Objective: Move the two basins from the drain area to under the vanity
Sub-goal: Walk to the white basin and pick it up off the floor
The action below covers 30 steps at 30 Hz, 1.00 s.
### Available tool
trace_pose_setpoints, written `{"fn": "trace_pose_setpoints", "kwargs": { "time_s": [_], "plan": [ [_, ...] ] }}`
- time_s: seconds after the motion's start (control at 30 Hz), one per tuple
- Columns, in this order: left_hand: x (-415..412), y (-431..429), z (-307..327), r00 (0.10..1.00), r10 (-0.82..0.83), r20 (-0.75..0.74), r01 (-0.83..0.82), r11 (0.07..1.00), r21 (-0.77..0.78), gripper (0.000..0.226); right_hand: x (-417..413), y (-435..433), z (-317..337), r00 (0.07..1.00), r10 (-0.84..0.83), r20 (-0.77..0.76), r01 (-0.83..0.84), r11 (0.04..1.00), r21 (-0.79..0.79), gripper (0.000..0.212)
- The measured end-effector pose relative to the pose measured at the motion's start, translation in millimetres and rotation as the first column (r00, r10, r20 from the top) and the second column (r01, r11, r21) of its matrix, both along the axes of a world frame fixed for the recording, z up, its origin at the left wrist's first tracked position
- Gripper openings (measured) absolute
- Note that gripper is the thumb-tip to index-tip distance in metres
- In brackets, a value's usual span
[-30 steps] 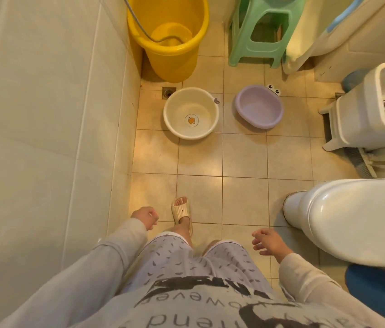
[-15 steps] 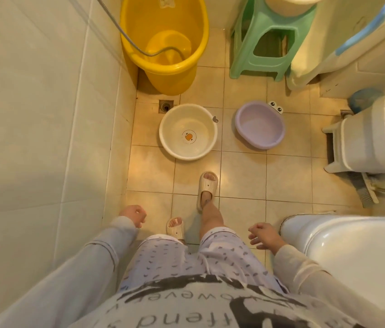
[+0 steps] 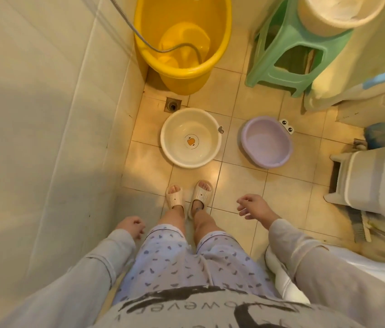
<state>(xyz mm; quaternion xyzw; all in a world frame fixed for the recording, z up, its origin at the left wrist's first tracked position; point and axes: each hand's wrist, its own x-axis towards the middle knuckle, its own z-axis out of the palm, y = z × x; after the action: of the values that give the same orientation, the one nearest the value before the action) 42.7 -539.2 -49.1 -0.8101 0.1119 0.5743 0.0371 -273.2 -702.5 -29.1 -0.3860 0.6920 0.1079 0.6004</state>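
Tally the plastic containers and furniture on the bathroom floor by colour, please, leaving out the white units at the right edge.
Yellow: 1, the tub
Cream: 1, the duck-print basin
Purple: 1, the basin with eyes
Green: 1, the stool
Total: 4

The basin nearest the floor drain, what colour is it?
Cream basin, with a small orange duck picture at its bottom; head view.

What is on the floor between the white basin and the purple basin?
Nothing: in the head view only bare floor tiles lie between the white basin and the purple basin. The two basins stand apart, not touching.
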Motion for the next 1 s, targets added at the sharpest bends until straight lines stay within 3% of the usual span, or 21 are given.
{"fn": "trace_pose_setpoints", "kwargs": {
  "time_s": [0.17, 0.33, 0.43, 0.63, 0.77, 0.87, 0.93, 1.0],
  "plan": [
    [-15.6, -80.1, -7.8, 0.993, -0.077, -0.088, 0.069, 0.993, -0.091, 0.025, 0.7, -13.0, -22.8, 0.997, 0.038, -0.067, -0.035, 0.998, 0.045, 0.014],
    [-16.1, -145.7, -38.1, 0.994, -0.046, -0.103, 0.029, 0.986, -0.165, 0.029, 14.1, -34.3, -55.1, 0.995, 0.038, -0.088, -0.031, 0.996, 0.078, 0.016],
    [-9.3, -173.3, -86.0, 0.996, -0.008, -0.094, -0.009, 0.983, -0.186, 0.019, 25.7, -52.7, -100.8, 0.997, -0.011, -0.079, 0.017, 0.996, 0.083, 0.017],
    [18.4, -197.6, -222.5, 0.997, -0.073, 0.035, 0.078, 0.982, -0.175, 0.028, 53.7, -85.7, -240.3, 0.994, -0.061, -0.086, 0.071, 0.99, 0.121, 0.028],
    [38.7, -210.7, -326.4, 0.994, -0.034, 0.106, 0.05, 0.987, -0.151, 0.02, 76.7, -113.5, -348.6, 0.958, -0.271, -0.092, 0.28, 0.954, 0.105, 0.039],
    [52.4, -220.2, -396.2, 0.981, 0.0, 0.193, 0.024, 0.992, -0.123, 0.029, 88.1, -132.3, -420.8, 0.833, -0.542, -0.114, 0.553, 0.825, 0.117, 0.048],
    [59.8, -227.0, -431.5, 0.974, 0.077, 0.213, -0.051, 0.991, -0.123, 0.027, 90.9, -141.0, -461.1, 0.786, -0.602, -0.14, 0.615, 0.783, 0.09, 0.057],
    [65.2, -235.7, -457.4, 0.959, 0.238, 0.151, -0.216, 0.965, -0.146, 0.043, 92.3, -148.1, -490.6, 0.769, -0.623, -0.143, 0.636, 0.768, 0.073, 0.058]
  ]
}}
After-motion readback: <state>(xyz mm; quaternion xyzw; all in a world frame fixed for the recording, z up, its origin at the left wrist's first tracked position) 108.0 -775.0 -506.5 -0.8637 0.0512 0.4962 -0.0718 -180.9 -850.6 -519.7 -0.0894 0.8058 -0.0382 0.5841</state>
